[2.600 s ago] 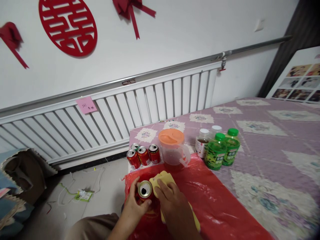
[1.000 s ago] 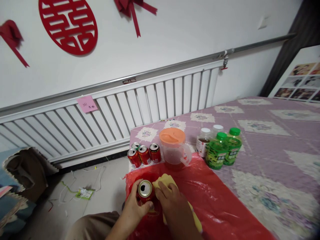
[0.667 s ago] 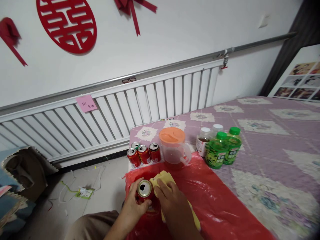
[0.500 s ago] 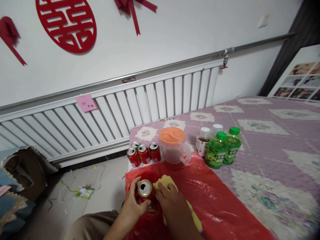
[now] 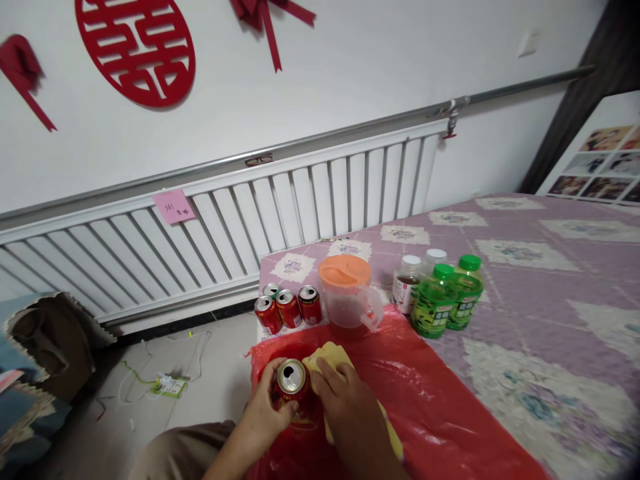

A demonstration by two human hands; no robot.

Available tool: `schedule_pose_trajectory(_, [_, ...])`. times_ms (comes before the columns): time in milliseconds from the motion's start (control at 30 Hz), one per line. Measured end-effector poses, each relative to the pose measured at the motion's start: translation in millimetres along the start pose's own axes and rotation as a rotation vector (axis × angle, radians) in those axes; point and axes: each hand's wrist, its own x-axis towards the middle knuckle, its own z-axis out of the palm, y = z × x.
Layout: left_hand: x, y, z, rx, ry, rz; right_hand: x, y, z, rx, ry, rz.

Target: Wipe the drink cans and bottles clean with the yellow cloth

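Observation:
An opened red drink can (image 5: 291,377) with a gold rim stands upright in my left hand (image 5: 267,407), whose fingers and thumb wrap around its left side. My right hand (image 5: 347,410) grips a folded yellow cloth (image 5: 336,355) and presses it against the can's right side. Beneath both hands lies a shiny red plastic sheet or bag (image 5: 420,393). Part of the cloth hangs out below my right wrist. My right fingertips are partly hidden against the cloth.
Several opened cans (image 5: 289,308) stand behind the red plastic. Beside them is a clear pitcher (image 5: 345,307) with an orange lid. Green-capped bottles (image 5: 434,303) and white-capped jars (image 5: 406,285) stand further right on the floral bedspread (image 5: 520,313). A white radiator (image 5: 300,193) lines the wall.
My right hand and the yellow cloth have shifted slightly up and left along the can. My left hand keeps its hold, and the can has hardly moved.

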Motion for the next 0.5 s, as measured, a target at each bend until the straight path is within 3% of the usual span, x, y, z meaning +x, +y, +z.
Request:
schedule_pose_trajectory(300, [0.1, 1.9, 0.3, -0.018, -0.009, -0.002, -0.8, -0.3, -5.4, -0.019, 0.025, -0.032])
schedule_pose_trajectory(500, [-1.4, -3.9, 0.6, -0.014, -0.006, -0.004, 0.2, -2.4, 2.3, -0.085, -0.120, -0.017])
